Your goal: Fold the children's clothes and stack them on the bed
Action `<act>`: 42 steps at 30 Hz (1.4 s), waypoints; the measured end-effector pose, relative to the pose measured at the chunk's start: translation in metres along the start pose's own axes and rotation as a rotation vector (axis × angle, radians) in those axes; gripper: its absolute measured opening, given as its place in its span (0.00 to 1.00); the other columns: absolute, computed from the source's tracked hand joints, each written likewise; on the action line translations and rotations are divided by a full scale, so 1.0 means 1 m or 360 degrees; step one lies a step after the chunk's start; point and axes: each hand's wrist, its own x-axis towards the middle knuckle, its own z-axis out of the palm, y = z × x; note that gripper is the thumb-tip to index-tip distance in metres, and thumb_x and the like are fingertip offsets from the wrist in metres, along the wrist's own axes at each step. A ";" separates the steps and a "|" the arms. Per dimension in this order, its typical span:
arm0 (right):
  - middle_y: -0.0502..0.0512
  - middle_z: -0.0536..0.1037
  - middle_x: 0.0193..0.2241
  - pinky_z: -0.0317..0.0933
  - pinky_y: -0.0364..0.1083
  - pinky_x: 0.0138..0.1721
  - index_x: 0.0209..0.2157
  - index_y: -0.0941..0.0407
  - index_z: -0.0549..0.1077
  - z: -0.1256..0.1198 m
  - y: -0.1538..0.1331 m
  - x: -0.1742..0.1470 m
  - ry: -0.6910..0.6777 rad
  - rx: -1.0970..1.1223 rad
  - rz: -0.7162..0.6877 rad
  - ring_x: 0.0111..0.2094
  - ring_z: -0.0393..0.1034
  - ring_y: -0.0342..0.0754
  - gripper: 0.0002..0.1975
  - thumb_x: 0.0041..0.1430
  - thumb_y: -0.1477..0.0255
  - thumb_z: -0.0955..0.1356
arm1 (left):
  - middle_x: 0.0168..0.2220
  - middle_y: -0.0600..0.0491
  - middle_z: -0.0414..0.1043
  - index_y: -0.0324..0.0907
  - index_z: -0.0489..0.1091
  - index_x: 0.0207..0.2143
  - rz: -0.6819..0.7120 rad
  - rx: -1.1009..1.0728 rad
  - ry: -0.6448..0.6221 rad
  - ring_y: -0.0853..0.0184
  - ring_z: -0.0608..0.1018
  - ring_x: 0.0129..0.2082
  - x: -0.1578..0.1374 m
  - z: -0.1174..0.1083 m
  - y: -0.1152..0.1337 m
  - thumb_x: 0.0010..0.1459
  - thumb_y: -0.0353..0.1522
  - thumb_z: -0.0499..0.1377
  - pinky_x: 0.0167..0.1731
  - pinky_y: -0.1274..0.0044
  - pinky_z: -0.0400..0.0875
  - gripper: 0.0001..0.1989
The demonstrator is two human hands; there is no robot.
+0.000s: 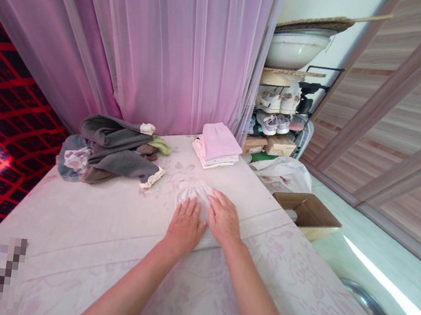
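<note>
A small pale garment (196, 189) with a gathered, elastic-looking edge lies flat on the floral bed cover (102, 226). My left hand (185, 226) rests palm down on its near left part, fingers stretched out. On its right side lies my right hand (223, 218), also flat with the fingers extended. Both hands cover much of the cloth, so its full shape is hidden. Behind them stands a neat stack of folded pink and white cloths (220, 143). To the left, a loose heap of dark grey clothes (115, 146) has cream ruffled cuffs showing.
Purple curtains (170, 45) hang at the far edge. On the right are a shoe rack (278, 104), a white basin (296, 50), a plastic bag (285, 172), an open cardboard box (314, 216) and a metal basin (372, 310) on the floor. Wooden wardrobe doors (389, 108) stand beyond.
</note>
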 end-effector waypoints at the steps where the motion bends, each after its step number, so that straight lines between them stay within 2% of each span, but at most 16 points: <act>1: 0.57 0.67 0.59 0.52 0.49 0.59 0.56 0.54 0.69 0.002 -0.001 0.008 -0.0094 0.0057 -0.0102 0.60 0.58 0.48 0.22 0.64 0.74 0.56 | 0.65 0.38 0.53 0.35 0.58 0.62 0.0009 0.0020 -0.0009 0.49 0.55 0.66 -0.003 0.005 0.004 0.63 0.40 0.47 0.61 0.54 0.51 0.29; 3: 0.56 0.64 0.61 0.49 0.50 0.62 0.60 0.55 0.64 0.009 0.000 0.024 -0.0316 0.0091 -0.0208 0.62 0.55 0.46 0.24 0.64 0.74 0.55 | 0.66 0.40 0.52 0.36 0.55 0.64 0.0011 0.0040 0.0014 0.49 0.55 0.66 -0.007 0.013 0.005 0.63 0.41 0.47 0.61 0.54 0.51 0.30; 6: 0.57 0.57 0.65 0.44 0.56 0.64 0.62 0.56 0.60 0.022 0.008 0.037 -0.0583 -0.0008 -0.0139 0.65 0.48 0.49 0.25 0.65 0.72 0.54 | 0.66 0.41 0.53 0.38 0.53 0.65 0.0027 0.0025 0.0089 0.50 0.55 0.66 -0.010 0.022 0.000 0.63 0.43 0.48 0.61 0.55 0.51 0.31; 11: 0.56 0.50 0.67 0.41 0.58 0.64 0.64 0.56 0.56 0.032 0.016 0.037 -0.0708 -0.0055 -0.0033 0.67 0.43 0.48 0.26 0.67 0.68 0.52 | 0.67 0.37 0.49 0.37 0.50 0.65 0.0029 -0.0056 0.0273 0.48 0.52 0.66 -0.014 0.035 -0.008 0.61 0.46 0.50 0.61 0.54 0.52 0.35; 13: 0.55 0.51 0.67 0.41 0.58 0.64 0.64 0.55 0.56 0.030 0.015 0.037 -0.0714 -0.0061 -0.0029 0.67 0.43 0.48 0.26 0.67 0.68 0.52 | 0.67 0.36 0.48 0.37 0.49 0.66 0.0010 -0.0092 0.0296 0.48 0.51 0.67 -0.016 0.039 -0.009 0.61 0.47 0.50 0.61 0.54 0.51 0.36; 16: 0.55 0.54 0.66 0.43 0.56 0.63 0.63 0.54 0.59 0.022 0.011 0.037 -0.0673 -0.0030 -0.0024 0.66 0.46 0.47 0.25 0.67 0.68 0.53 | 0.66 0.38 0.50 0.38 0.49 0.66 0.0024 -0.0152 0.0220 0.50 0.52 0.67 -0.015 0.037 -0.014 0.63 0.47 0.47 0.61 0.55 0.52 0.34; 19: 0.56 0.58 0.64 0.44 0.57 0.63 0.62 0.53 0.61 0.014 0.006 0.030 -0.0503 -0.0005 0.0028 0.64 0.50 0.48 0.24 0.67 0.69 0.53 | 0.67 0.39 0.50 0.38 0.51 0.65 0.0005 -0.0156 0.0140 0.52 0.51 0.67 -0.009 0.023 -0.022 0.66 0.45 0.42 0.61 0.56 0.52 0.31; 21: 0.57 0.60 0.64 0.43 0.58 0.63 0.62 0.53 0.60 0.011 0.003 0.021 -0.0413 -0.0023 0.0046 0.64 0.51 0.48 0.24 0.67 0.69 0.53 | 0.67 0.40 0.48 0.38 0.51 0.65 -0.0034 -0.0100 0.0107 0.53 0.50 0.67 -0.002 0.011 -0.030 0.66 0.44 0.42 0.62 0.56 0.48 0.31; 25: 0.57 0.57 0.65 0.40 0.58 0.64 0.63 0.53 0.58 0.016 -0.002 0.003 -0.0522 -0.0081 0.0024 0.65 0.48 0.50 0.25 0.67 0.66 0.54 | 0.68 0.40 0.45 0.39 0.49 0.66 -0.0123 -0.0009 -0.0039 0.51 0.50 0.67 0.014 -0.002 -0.047 0.62 0.50 0.48 0.63 0.54 0.41 0.36; 31: 0.55 0.53 0.66 0.41 0.58 0.63 0.63 0.52 0.58 0.018 -0.001 0.002 -0.0618 -0.0094 0.0051 0.66 0.45 0.48 0.25 0.67 0.65 0.54 | 0.69 0.40 0.42 0.39 0.47 0.67 -0.0285 -0.0045 -0.0204 0.49 0.47 0.68 0.023 -0.003 -0.054 0.60 0.54 0.46 0.62 0.52 0.41 0.40; 35: 0.56 0.59 0.64 0.40 0.59 0.63 0.62 0.51 0.60 0.005 -0.007 -0.004 -0.0553 -0.0079 0.0063 0.64 0.50 0.48 0.24 0.68 0.66 0.54 | 0.68 0.39 0.43 0.40 0.51 0.65 -0.0325 -0.0044 -0.0148 0.48 0.48 0.67 0.006 -0.006 -0.047 0.61 0.52 0.47 0.61 0.52 0.45 0.37; 39: 0.57 0.58 0.65 0.36 0.61 0.64 0.62 0.52 0.60 0.001 -0.016 -0.026 -0.0452 -0.0124 -0.0047 0.65 0.49 0.51 0.24 0.67 0.65 0.56 | 0.68 0.43 0.46 0.43 0.52 0.65 -0.0065 0.0007 0.0034 0.53 0.49 0.68 -0.034 0.000 -0.027 0.65 0.45 0.45 0.62 0.55 0.44 0.30; 42: 0.57 0.55 0.66 0.38 0.60 0.64 0.63 0.52 0.59 0.005 -0.019 -0.039 -0.0489 -0.0154 -0.0051 0.66 0.47 0.51 0.25 0.66 0.64 0.57 | 0.67 0.46 0.49 0.48 0.52 0.65 0.0005 -0.0036 -0.0012 0.55 0.53 0.67 -0.054 0.003 -0.016 0.65 0.44 0.46 0.62 0.54 0.46 0.28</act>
